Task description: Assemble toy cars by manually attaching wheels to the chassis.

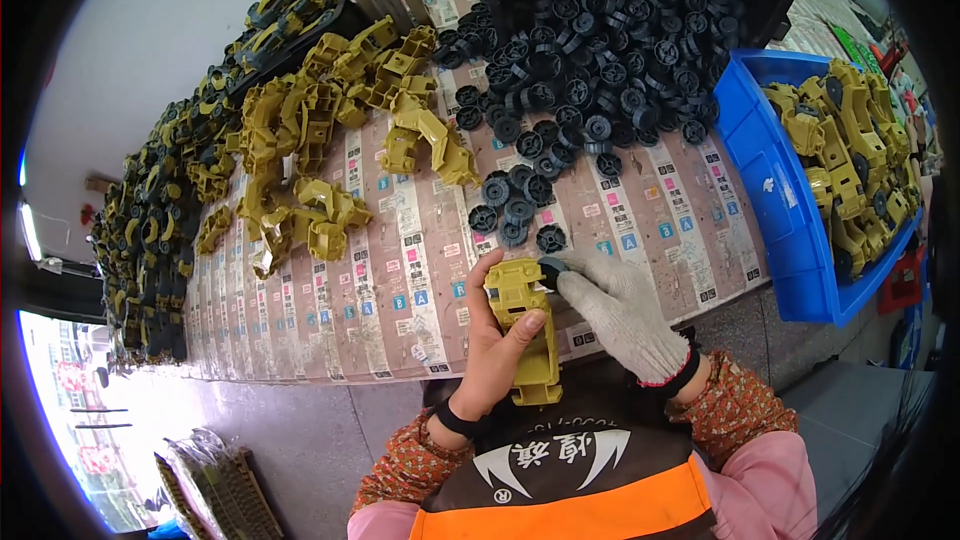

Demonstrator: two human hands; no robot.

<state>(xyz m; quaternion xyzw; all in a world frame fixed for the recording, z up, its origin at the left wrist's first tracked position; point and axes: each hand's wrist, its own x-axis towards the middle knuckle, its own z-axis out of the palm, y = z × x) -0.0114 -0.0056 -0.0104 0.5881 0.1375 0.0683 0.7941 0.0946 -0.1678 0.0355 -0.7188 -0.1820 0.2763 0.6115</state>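
Observation:
My bare left hand (490,350) is closed around a yellow plastic toy car body (541,365), thumb across its top, just over the table's front edge. In a white knitted glove, my right hand (622,308) pinches a small black toy wheel (551,273) against the upper right side of that body. Part of the wheel is hidden by the gloved fingers. Just beyond my hands lie several loose black wheels (515,208) on the table.
A big heap of black wheels (610,40) fills the table's far middle. Loose yellow car bodies (300,130) lie to the left, with car bodies fitted with wheels (150,210) piled along the left edge. On the right stands a blue bin (765,190) holding yellow bodies.

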